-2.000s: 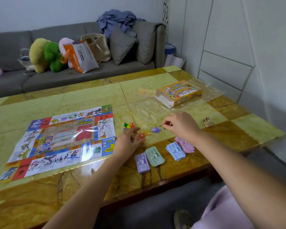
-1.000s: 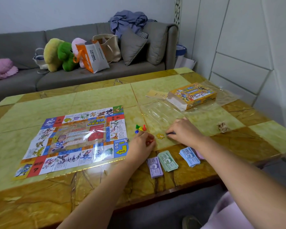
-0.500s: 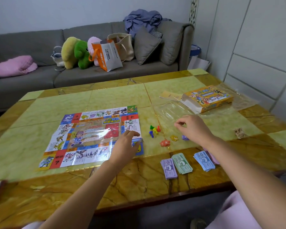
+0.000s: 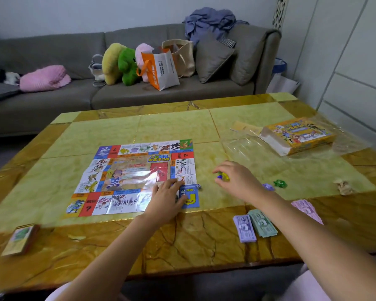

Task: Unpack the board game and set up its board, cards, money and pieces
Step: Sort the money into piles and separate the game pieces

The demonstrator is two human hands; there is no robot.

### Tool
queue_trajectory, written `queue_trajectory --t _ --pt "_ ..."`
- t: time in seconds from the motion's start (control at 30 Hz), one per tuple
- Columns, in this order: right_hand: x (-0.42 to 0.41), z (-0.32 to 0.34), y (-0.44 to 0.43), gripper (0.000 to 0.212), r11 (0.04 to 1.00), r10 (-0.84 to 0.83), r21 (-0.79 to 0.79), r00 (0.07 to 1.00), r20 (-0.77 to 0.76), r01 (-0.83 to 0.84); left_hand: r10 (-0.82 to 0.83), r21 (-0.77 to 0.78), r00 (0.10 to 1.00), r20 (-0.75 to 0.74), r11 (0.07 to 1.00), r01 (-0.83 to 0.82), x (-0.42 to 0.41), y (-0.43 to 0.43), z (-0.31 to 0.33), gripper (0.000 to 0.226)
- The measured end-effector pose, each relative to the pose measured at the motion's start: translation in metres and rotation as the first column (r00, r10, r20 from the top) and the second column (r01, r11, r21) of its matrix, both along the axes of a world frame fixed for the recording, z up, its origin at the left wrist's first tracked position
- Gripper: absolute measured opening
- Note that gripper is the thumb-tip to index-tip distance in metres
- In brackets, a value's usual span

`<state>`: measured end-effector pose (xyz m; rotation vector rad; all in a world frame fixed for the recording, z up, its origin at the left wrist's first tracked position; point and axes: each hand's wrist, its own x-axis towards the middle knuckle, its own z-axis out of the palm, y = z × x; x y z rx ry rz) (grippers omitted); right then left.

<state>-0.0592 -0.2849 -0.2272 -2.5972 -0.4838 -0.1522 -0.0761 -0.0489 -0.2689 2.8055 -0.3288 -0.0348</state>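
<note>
The right hand [image 4: 237,179] is just right of the board [image 4: 128,170] on the desk [image 4: 182,240], its grip clenched round coloured pieces [image 4: 223,177]; the left hand [image 4: 167,196], flat and released, rests on the board's near right corner; the board lies leftward of the pieces, with the left hand nearer.

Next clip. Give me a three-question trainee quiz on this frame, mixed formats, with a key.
1. True or false: the right hand holds nothing.
2. Which lies left of the game board, near the front edge of the table? A) card deck B) game box C) green money stack
3. Name the small white thing at the board's edge, just beyond the left hand.
Key: 1 false, it pinches small yellow and blue pieces; 2 A; 3 the die.
</note>
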Motion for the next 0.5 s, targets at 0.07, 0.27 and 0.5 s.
queue_trajectory --t 0.07,0.27,0.5 --pt "-0.005 -0.003 0.005 0.030 0.999 0.047 -0.005 0.999 -0.024 -0.047 -0.012 0.002 1.000 -0.001 1.000 0.012 0.000 0.002 0.000 0.054" --pt "-0.004 -0.008 0.040 0.033 0.976 0.200 -0.079 0.978 -0.063 -0.204 0.007 -0.026 1.000 0.028 1.000 -0.007 -0.002 0.000 -0.001 0.052" --pt "0.011 -0.012 0.052 0.020 0.963 0.120 -0.246 0.993 0.022 -0.111 0.090 -0.299 0.995 -0.037 0.949 -0.097 -0.004 0.017 0.017 0.037"
